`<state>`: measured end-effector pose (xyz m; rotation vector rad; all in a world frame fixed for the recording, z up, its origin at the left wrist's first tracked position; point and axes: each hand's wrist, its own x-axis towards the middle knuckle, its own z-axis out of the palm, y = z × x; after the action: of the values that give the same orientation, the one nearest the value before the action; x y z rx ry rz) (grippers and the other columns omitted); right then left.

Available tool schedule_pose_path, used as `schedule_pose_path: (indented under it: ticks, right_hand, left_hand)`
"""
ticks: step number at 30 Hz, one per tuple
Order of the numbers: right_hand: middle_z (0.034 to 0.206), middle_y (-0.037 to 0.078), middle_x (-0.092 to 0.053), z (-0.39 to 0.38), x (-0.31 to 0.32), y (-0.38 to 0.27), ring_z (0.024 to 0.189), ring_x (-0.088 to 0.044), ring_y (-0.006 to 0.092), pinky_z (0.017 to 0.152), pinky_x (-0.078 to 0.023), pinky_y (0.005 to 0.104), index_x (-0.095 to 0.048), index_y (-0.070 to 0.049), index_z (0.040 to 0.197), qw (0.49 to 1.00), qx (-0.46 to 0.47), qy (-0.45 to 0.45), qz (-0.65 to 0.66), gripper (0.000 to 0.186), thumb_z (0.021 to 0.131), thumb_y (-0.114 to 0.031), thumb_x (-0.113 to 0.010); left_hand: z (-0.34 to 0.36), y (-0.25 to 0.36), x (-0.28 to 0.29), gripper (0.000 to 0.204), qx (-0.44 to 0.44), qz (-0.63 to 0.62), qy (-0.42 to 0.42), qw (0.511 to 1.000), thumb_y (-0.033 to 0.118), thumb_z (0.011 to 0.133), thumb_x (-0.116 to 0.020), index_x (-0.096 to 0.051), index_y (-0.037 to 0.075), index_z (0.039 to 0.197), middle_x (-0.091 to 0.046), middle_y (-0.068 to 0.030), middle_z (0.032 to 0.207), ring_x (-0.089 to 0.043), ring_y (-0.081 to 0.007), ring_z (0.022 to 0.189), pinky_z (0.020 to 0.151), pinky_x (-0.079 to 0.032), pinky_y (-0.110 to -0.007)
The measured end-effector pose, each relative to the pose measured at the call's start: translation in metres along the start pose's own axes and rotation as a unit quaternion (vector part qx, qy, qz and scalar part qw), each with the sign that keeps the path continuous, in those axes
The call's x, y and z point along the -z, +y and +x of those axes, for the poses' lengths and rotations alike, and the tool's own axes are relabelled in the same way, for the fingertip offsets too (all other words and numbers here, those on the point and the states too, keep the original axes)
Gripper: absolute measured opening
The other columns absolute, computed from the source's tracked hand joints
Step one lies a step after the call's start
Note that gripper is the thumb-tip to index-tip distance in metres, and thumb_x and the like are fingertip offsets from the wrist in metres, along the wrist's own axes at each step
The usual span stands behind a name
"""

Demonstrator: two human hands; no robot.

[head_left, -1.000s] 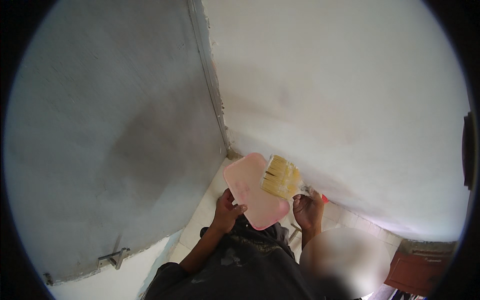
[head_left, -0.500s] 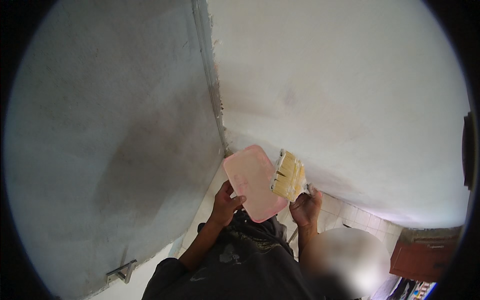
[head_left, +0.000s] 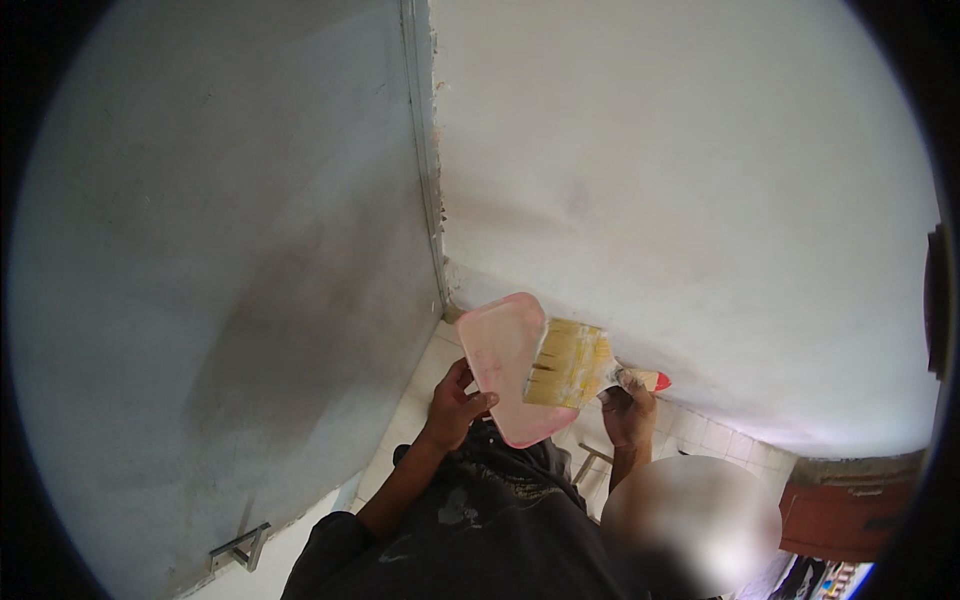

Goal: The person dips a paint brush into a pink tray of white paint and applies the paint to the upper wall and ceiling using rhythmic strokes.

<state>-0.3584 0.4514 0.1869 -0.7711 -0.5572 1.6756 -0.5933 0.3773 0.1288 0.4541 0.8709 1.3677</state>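
Observation:
My left hand grips the left edge of a shallow pink plastic tray, thumb on top and the other fingers partly hidden underneath. In my right hand is a wide paintbrush, held by its wooden, red-tipped handle. Its yellowish bristles, smeared with white, point left and overlap the tray's right side. From this angle I cannot tell whether the bristles touch the tray.
Ahead and to the right rises a pale wall; a grey panel stands on the left, meeting it at a rough-edged corner. A metal bracket juts from the panel's lower part. White floor tiles and a reddish-brown cabinet lie below.
The paintbrush has turned, so its bristles now reach further left over the tray and its red handle tip shows. The tray has shifted slightly right with my left hand.

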Motion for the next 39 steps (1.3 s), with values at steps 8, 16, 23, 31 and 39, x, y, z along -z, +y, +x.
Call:
schedule_pose_path:
  ticks: [8, 16, 23, 31, 39]
  right_hand:
    - [0.095, 0.014, -0.063, 0.014, -0.01, -0.025, 0.078, -0.064, 0.0238, 0.06, -0.057, 0.0326, -0.054, 0.003, 0.103, 0.951, 0.039, 0.036, -0.304, 0.027, 0.08, -0.011, -0.059]
    - [0.108, 0.013, -0.062, 0.032, 0.049, 0.02, 0.102, -0.059, 0.0266, 0.088, -0.048, 0.0386, -0.055, 0.001, 0.105, 0.988, -0.141, -0.023, 0.055, 0.028, 0.084, -0.017, -0.054]
    - [0.115, 0.016, -0.059, 0.019, 0.056, 0.051, 0.106, -0.058, 0.0292, 0.088, -0.048, 0.0394, -0.054, 0.0, 0.111, 0.974, -0.167, -0.006, 0.156, 0.032, 0.086, -0.02, -0.051]
    - [0.114, 0.016, -0.059, 0.029, 0.069, 0.054, 0.105, -0.058, 0.0285, 0.091, -0.046, 0.0386, -0.051, 0.001, 0.112, 0.981, -0.165, -0.02, 0.097, 0.034, 0.088, -0.023, -0.05]
    - [0.116, 0.019, -0.057, 0.027, 0.041, 0.049, 0.107, -0.056, 0.0315, 0.093, -0.044, 0.0389, -0.051, 0.002, 0.111, 0.975, -0.194, 0.007, 0.109, 0.035, 0.09, -0.025, -0.05]
  left_hand:
    - [-0.006, -0.003, 0.004, 0.063, -0.01, 0.045, 0.013, 0.999, 0.005, 0.076, -0.065, -0.034, -0.003, 0.13, -0.049, -0.013, 0.121, -0.058, -0.0196, 0.1, 0.081, -0.053, -0.032]
    - [-0.009, -0.012, 0.012, 0.061, 0.026, 0.006, 0.022, 0.999, 0.008, 0.076, -0.065, -0.037, -0.001, 0.13, -0.053, -0.0108, 0.116, -0.059, -0.0186, 0.098, 0.076, -0.054, -0.032]
    - [-0.006, -0.022, 0.021, 0.054, 0.014, 0.033, 0.0, 0.999, 0.011, 0.079, -0.062, -0.041, 0.003, 0.128, -0.054, -0.0089, 0.117, -0.059, -0.0185, 0.096, 0.07, -0.056, -0.032]
    - [-0.007, -0.017, 0.013, 0.053, 0.063, 0.072, 0.063, 0.993, 0.011, 0.079, -0.063, -0.042, 0.003, 0.126, -0.056, -0.0078, 0.11, -0.061, -0.0187, 0.09, 0.066, -0.055, -0.032]
    - [-0.011, -0.011, 0.003, 0.05, 0.08, 0.053, 0.093, 0.991, 0.012, 0.079, -0.063, -0.043, 0.003, 0.124, -0.058, -0.0074, 0.104, -0.061, -0.0185, 0.088, 0.067, -0.054, -0.033]
